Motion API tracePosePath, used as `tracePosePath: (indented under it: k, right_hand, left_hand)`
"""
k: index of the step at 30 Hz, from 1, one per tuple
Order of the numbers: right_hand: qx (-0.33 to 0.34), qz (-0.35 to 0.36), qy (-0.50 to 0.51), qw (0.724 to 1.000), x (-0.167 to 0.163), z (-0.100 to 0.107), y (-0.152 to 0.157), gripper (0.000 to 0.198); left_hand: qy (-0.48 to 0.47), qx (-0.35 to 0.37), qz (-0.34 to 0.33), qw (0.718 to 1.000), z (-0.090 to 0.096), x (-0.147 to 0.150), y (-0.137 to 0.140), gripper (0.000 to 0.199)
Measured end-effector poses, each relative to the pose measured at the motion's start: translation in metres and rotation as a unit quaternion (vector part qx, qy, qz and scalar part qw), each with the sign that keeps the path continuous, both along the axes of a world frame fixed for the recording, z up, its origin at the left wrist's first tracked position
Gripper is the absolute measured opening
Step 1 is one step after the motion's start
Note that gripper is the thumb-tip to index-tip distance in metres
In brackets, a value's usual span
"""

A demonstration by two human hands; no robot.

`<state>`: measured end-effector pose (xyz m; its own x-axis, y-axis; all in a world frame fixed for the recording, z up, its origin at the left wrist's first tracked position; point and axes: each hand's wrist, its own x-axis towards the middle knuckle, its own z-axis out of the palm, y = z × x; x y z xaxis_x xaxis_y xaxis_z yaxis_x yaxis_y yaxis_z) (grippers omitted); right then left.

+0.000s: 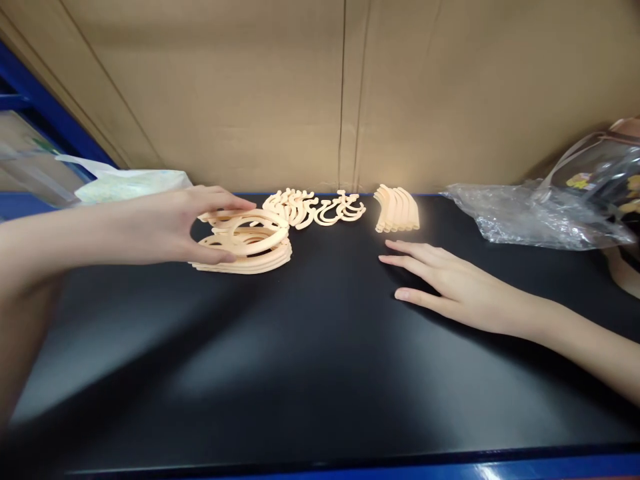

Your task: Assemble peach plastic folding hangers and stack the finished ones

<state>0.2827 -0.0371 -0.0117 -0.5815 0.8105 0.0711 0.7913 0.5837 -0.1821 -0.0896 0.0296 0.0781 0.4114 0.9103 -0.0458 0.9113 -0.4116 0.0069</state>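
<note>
My left hand (pixel 173 227) reaches in from the left, its thumb and fingers closed on the edge of a peach-coloured plastic piece with a large oval opening (pixel 265 243). That piece tilts at the top of a stack of similar flat pieces (pixel 250 268). To the right, my right hand (pixel 450 283) is open over the black tabletop, palm down with fingers apart and nothing in it. Just beyond its fingertips stands a row of curved peach strips (pixel 399 210). Between the stack and that row lie small hook-shaped pieces (pixel 295 205) and C-shaped pieces (pixel 327 212).
Clear plastic bags (pixel 545 217) lie at the right on the black tabletop (pixel 320 373). A white and pale green packet (pixel 133 185) sits at the back left. Brown cardboard (pixel 240 93) rises behind the table, with a blue frame (pixel 45 87) at the left.
</note>
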Motion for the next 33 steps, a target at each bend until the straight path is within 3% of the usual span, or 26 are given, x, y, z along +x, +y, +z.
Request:
tracePosePath:
  k: [5, 15, 33]
  right_hand:
    - [0.007, 0.003, -0.007, 1.000, 0.002, 0.000, 0.002, 0.061]
    - [0.019, 0.011, 0.005, 1.000, 0.000, 0.002, 0.002, 0.058]
    - [0.013, 0.009, 0.002, 1.000, -0.003, 0.004, 0.001, 0.058]
  left_hand:
    - [0.033, -0.029, 0.060, 0.997, 0.003, -0.010, 0.005, 0.084]
    - [-0.007, 0.026, -0.061, 0.998, -0.010, -0.014, 0.002, 0.063]
    - [0.009, 0.010, -0.053, 0.999, -0.013, -0.014, 0.002, 0.064]
